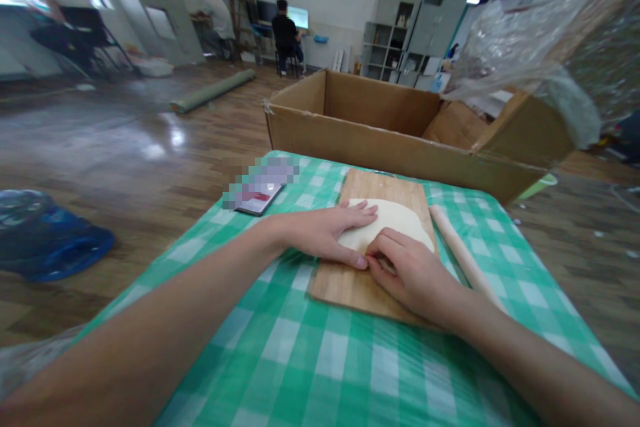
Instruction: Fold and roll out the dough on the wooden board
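A flat sheet of pale dough [395,215] lies on a wooden cutting board [333,282]. My left hand [336,230] rests on the dough's left side, its fingers stretched out and its thumb along the near edge. Close beside that thumb, my right hand [413,270] pinches the near edge of the dough between thumb and fingers. The fingertips of the right hand partly hide the spot they grip. To the right of the board, a wooden rolling pin [467,257] lies on the tablecloth, touched by neither hand.
A green checked tablecloth [300,360] covers the table. At its far left lies a phone [257,200]. Beyond the table stands a large open cardboard box [360,137] with plastic wrap [515,33]. A blue bag [50,240] is on the floor at left. Several people sit farther back.
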Demonstrator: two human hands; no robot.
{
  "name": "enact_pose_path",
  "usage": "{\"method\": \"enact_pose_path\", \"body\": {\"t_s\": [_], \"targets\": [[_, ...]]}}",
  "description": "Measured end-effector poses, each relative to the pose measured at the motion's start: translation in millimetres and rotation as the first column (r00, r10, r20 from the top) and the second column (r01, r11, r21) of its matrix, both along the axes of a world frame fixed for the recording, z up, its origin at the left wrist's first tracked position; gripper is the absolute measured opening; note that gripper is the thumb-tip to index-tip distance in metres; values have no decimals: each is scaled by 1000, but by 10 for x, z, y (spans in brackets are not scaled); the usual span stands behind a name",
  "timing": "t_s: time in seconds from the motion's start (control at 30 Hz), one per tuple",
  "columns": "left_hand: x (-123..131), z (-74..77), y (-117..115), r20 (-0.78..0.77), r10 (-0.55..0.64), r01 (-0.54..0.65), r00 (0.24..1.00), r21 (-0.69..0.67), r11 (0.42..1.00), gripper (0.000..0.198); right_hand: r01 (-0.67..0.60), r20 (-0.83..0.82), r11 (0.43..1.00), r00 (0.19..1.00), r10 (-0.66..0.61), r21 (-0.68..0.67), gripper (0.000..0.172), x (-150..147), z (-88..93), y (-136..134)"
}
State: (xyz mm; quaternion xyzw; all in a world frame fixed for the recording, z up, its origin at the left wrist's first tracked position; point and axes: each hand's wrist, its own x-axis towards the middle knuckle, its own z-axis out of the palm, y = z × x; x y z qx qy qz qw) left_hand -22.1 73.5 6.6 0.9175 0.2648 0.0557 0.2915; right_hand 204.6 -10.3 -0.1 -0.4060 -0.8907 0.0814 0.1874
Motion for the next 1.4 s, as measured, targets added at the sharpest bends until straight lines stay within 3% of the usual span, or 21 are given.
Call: {"method": "enact_pose_path", "body": {"t_s": [0.17, 0.27, 0.37, 0.53, 0.8, 1.0, 1.2, 1.4], "targets": [[8, -32, -12, 24, 9, -9, 1000, -4, 1000, 92, 21, -129, 994, 991, -34, -103, 12, -1, 64, -9], [13, -25, -17, 22, 13, -13, 1000, -15, 1000, 90, -19, -111, 986, 994, 0, -163, 6, 42, 141, -4], [19, -10, -20, 15, 17, -17, 1000, -6, 1000, 89, -21, -67, 983, 998, 9, -183, 13, 87, 187, 19], [15, -5, -18, 20, 4, -4, 1000, 19, 1000, 90, -60, -135, 982, 990, 35, -180, 14, 91, 155, 51], [58, 0, -40, 54, 50, -49, 997, -23, 999, 88, 48, -212, 955, 971, -114, -294, 12, 64, 133, 79], [49, -1, -18, 53, 34, -32, 998, -31, 999, 82, -24, -187, 987, 982, -6, -160, 22, 81, 128, 69], [-22, -40, 16, 15, -31, 32, 999, -7, 999, 116, -85, -97, 994, 992, 78, -72, 10, 96, 89, 62], [-5, -44, -3, 20, 4, -4, 1000, 2, 1000, 97, -27, -91, 999, 996, 24, -36, 12, 43, 36, 51]]}}
